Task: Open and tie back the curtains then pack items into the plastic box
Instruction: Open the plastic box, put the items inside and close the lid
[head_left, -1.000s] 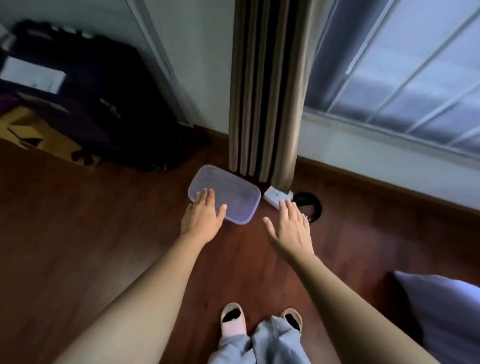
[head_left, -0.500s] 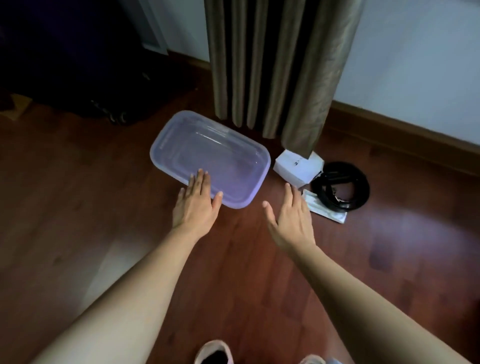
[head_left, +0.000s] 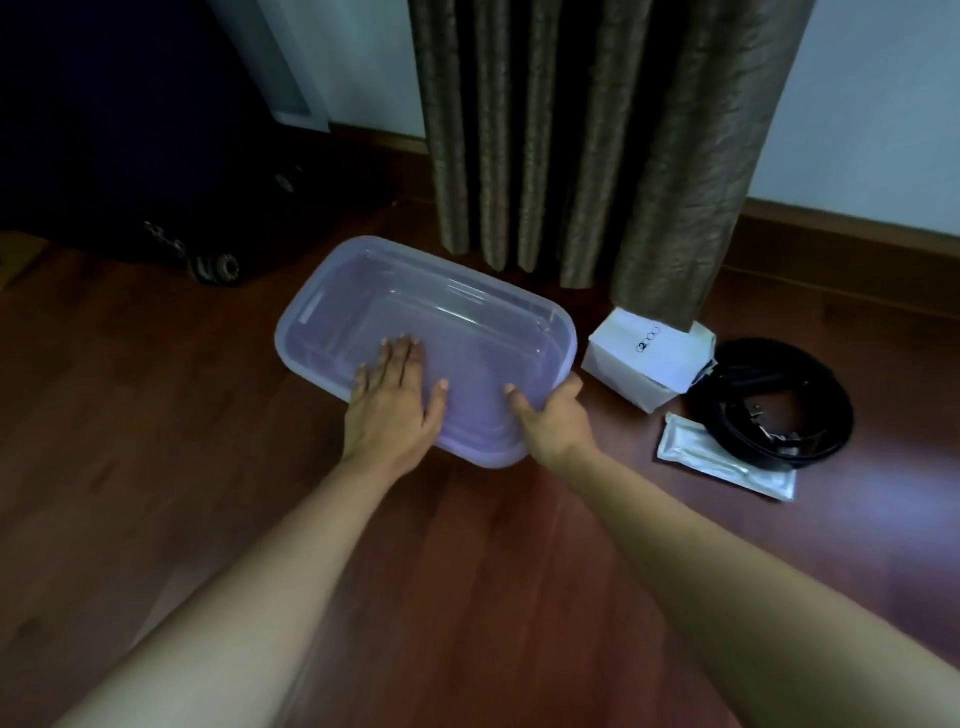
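A translucent plastic box with its lid on lies on the wooden floor below the gathered brown curtain. My left hand lies flat on the lid near its front edge, fingers straight. My right hand grips the box's near right corner, thumb on top and fingers wrapped over the rim. To the right lie a small white carton, a coiled black belt and a flat clear packet.
A dark wheeled suitcase stands at the back left. The wall and wooden skirting run behind the curtain. Bare wooden floor spreads to the left and in front of the box.
The view has dropped closer to the floor. Both hands have moved forward from hovering above the floor: the left now lies on the lid, the right has taken hold of the box's corner.
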